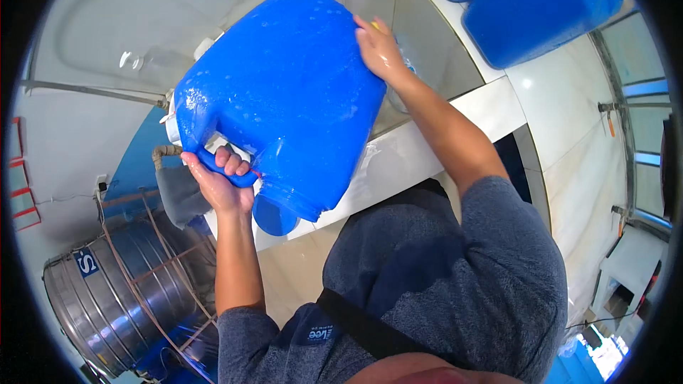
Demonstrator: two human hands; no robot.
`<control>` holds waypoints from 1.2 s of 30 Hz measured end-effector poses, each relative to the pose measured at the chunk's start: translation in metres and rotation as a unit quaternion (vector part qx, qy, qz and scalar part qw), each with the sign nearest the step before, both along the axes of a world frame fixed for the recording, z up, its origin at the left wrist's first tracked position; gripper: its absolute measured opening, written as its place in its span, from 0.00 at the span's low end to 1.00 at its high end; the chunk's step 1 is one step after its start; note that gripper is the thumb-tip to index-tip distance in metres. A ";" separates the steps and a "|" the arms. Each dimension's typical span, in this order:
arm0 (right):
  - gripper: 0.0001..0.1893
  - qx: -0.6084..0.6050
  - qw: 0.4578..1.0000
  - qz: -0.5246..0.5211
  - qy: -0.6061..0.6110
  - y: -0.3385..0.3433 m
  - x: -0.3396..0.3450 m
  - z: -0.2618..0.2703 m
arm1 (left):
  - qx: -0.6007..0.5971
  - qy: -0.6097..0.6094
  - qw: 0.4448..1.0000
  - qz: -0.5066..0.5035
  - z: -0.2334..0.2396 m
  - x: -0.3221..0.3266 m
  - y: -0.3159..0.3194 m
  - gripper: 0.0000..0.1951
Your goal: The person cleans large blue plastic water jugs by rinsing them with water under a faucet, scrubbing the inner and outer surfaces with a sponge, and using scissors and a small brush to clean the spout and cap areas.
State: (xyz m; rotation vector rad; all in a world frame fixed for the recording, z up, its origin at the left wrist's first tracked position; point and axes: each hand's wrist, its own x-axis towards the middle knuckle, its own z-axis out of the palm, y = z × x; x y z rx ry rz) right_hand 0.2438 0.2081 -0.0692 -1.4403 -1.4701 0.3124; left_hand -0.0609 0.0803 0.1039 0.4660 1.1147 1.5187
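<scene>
A large blue plastic jug [288, 85], wet and streaked with suds, is tilted over the edge of the sink [443, 37]. My left hand [224, 184] is closed around its moulded handle [227, 170]. At the jug's left end is a white cap [172, 129]. Below its threaded neck [296, 205] shows a round blue piece [275, 217], perhaps a lid. My right hand [381, 50] lies along the jug's far right edge, wet, with a bit of a small yellow object [375, 25] showing at its fingers; most of that object is hidden.
More blue jugs [539, 16] stand on the counter at upper right. Clear plastic [397, 101] lies in the sink, partly behind my forearm. A clear bottle with a white top [137, 61] is at left. Lower left are a ribbed steel tank [117, 288] and a grey pipe [181, 192].
</scene>
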 end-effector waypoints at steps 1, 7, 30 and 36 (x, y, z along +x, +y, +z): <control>0.20 0.014 1.000 0.007 -0.008 0.009 -0.020 0.025 | 0.006 -0.008 1.000 -0.006 -0.002 -0.001 0.000 0.24; 0.20 0.168 0.965 0.200 -0.012 -0.059 -0.082 0.097 | -0.015 -0.038 0.998 -0.045 -0.030 -0.038 -0.012 0.31; 0.16 -0.314 0.859 0.403 -0.013 0.184 0.031 0.161 | 0.023 0.246 0.916 -0.316 0.002 0.126 0.124 0.37; 0.21 -0.156 0.856 0.244 -0.427 0.175 0.013 0.178 | -0.029 0.320 0.855 -0.406 -0.083 0.182 0.204 0.29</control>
